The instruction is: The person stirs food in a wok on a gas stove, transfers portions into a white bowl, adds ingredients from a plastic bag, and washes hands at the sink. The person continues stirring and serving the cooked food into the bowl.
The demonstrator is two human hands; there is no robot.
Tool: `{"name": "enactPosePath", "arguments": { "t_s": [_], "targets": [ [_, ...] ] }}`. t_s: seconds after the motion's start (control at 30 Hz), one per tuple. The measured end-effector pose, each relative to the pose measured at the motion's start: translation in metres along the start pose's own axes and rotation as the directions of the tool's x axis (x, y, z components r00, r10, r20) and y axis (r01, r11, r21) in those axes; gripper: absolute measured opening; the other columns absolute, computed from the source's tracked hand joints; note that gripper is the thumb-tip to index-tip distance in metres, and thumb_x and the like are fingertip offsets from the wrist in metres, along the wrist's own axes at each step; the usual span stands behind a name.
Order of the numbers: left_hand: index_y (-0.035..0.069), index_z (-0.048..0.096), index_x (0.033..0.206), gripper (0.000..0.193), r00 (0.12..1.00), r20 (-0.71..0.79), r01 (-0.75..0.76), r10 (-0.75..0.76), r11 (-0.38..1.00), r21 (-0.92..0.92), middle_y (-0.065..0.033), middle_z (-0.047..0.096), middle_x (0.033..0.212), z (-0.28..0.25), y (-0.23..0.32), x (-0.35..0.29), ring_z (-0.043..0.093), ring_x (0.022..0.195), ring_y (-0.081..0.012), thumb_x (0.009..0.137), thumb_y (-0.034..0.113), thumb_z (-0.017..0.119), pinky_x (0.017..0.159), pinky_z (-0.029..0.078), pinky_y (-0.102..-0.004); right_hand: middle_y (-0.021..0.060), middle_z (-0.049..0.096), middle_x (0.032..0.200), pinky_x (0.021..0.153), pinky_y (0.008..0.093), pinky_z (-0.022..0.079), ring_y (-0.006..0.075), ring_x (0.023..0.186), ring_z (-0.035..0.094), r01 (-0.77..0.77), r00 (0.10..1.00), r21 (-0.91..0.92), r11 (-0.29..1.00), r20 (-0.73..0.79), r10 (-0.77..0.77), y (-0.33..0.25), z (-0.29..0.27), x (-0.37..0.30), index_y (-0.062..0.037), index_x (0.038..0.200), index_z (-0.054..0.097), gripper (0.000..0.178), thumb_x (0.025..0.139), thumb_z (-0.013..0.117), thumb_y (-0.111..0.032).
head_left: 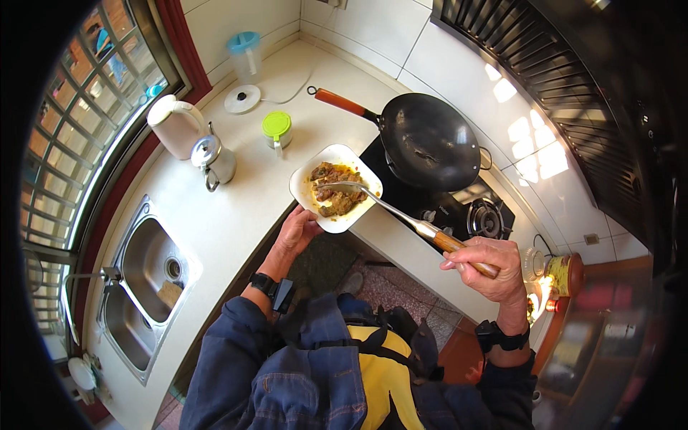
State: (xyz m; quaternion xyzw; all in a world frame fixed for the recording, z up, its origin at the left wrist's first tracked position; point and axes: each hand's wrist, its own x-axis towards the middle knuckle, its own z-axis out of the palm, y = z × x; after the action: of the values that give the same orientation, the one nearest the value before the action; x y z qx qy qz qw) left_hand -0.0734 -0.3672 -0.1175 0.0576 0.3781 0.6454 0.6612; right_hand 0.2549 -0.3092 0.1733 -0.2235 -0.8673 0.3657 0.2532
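Note:
My left hand (297, 231) grips the lower left rim of a white square dish (297, 179), which is held over the counter's front edge. Chunks of browned food (338, 206) in reddish oil lie in the dish. My right hand (491, 269) is closed around the wooden handle of a metal wok spatula (401, 215), whose head rests in or just over the food. Behind the dish a black wok (430, 140) with an orange-brown handle sits on the gas stove (469, 204); its inside looks dark and shiny.
On the counter (244, 208) stand a green-lidded jar (276, 129), a metal pot (213, 159), a cream kettle (175, 123) and a blue-lidded pitcher (247, 61). A double sink (150, 265) is at the left, and a second burner (485, 218) lies right of the wok.

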Motion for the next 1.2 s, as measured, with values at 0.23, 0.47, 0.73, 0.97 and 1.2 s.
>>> {"name": "enactPosePath", "arguments": {
  "t_s": [0.23, 0.47, 0.73, 0.97, 1.2],
  "targets": [
    [0.006, 0.052, 0.127, 0.040, 0.996, 0.080, 0.035, -0.038, 0.998, 0.045, -0.0085, 0.065, 0.113, -0.008, 0.006, -0.003, 0.067, 0.095, -0.0212, 0.087, 0.000, 0.053, 0.083, 0.058, -0.0385, 0.0107, 0.074, 0.084, 0.063, 0.0253, 0.055, 0.0165, 0.072, 0.071, -0.109, 0.990, 0.046, 0.993, -0.083, 0.113, -0.013, 0.024, -0.021, -0.0013, 0.094, 0.073, 0.018, 0.079, 0.065, 0.005],
    [0.006, 0.052, 0.128, 0.042, 0.991, 0.120, 0.055, -0.061, 0.997, 0.053, -0.0092, 0.064, 0.116, -0.016, 0.007, -0.004, 0.066, 0.101, -0.0223, 0.087, 0.001, 0.055, 0.086, 0.056, -0.0410, 0.0106, 0.074, 0.087, 0.067, 0.0261, 0.056, 0.0176, 0.076, 0.072, -0.089, 0.991, 0.022, 0.996, -0.095, 0.091, -0.021, 0.038, -0.034, -0.0004, 0.097, 0.073, 0.018, 0.081, 0.066, 0.003],
    [0.007, 0.042, 0.138, 0.056, 0.982, 0.144, 0.101, -0.122, 0.984, 0.148, -0.0118, 0.058, 0.130, -0.017, 0.010, -0.005, 0.060, 0.114, -0.0273, 0.083, 0.003, 0.052, 0.098, 0.051, -0.0459, 0.0191, 0.072, 0.087, 0.068, 0.0378, 0.062, 0.0291, 0.081, 0.074, -0.219, 0.870, 0.580, 0.785, -0.249, 0.427, -0.005, 0.042, -0.052, 0.0055, 0.104, 0.066, 0.017, 0.091, 0.058, -0.001],
    [0.008, 0.049, 0.132, 0.048, 0.989, 0.091, 0.098, -0.113, 0.983, 0.153, -0.0082, 0.066, 0.114, -0.014, 0.016, -0.013, 0.068, 0.094, -0.0205, 0.085, 0.004, 0.054, 0.077, 0.058, -0.0356, 0.0180, 0.070, 0.077, 0.048, 0.0302, 0.054, 0.0225, 0.057, 0.067, -0.048, 0.454, 0.739, 0.672, -0.583, 0.674, 0.040, 0.014, -0.054, -0.0030, 0.110, 0.060, 0.032, 0.097, 0.048, -0.029],
    [0.007, 0.050, 0.131, 0.043, 0.989, 0.117, 0.081, -0.095, 0.990, 0.117, -0.0081, 0.066, 0.116, -0.038, 0.020, -0.025, 0.067, 0.096, -0.0202, 0.088, 0.004, 0.056, 0.082, 0.057, -0.0367, 0.0167, 0.072, 0.097, 0.063, 0.0322, 0.059, 0.0229, 0.083, 0.073, -0.306, 0.608, 0.283, 0.909, -0.676, 0.416, 0.120, 0.051, -0.019, -0.0022, 0.118, 0.064, 0.025, 0.095, 0.061, -0.011]
  ]
}}
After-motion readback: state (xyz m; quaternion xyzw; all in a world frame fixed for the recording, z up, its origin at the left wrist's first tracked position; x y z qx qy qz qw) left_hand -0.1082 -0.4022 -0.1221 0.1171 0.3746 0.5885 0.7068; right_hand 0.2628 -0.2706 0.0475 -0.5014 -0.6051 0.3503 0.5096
